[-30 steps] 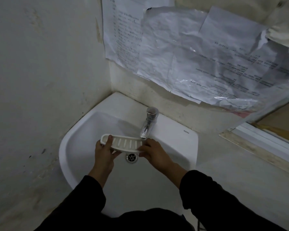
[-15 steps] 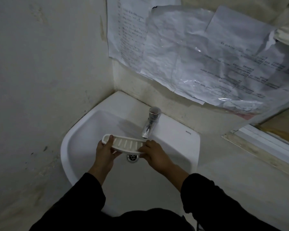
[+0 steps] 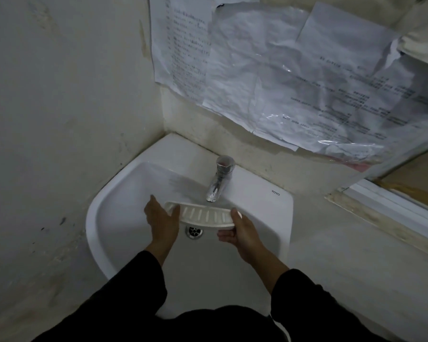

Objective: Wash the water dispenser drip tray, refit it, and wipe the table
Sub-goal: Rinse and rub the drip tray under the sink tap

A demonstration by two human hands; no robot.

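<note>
The white slotted drip tray [image 3: 204,215] is held level over the white sink basin [image 3: 114,206], just below the spout of the chrome faucet [image 3: 219,180]. My left hand [image 3: 162,222] grips the tray's left end, thumb on top and fingers beneath. My right hand [image 3: 242,233] holds its right end, thumb on the rim and fingers under the tray. The drain [image 3: 194,231] shows below the tray. I cannot see water running.
The sink sits in a corner, with a stained wall [image 3: 59,119] on the left. Crumpled plastic-covered papers [image 3: 294,77] hang on the wall above the faucet. A pale countertop [image 3: 356,255] extends right to a window frame [image 3: 393,206].
The tray has stayed under the faucet. My right hand has shifted from above the tray's right end to a grip with the fingers beneath it. The view tilted slightly.
</note>
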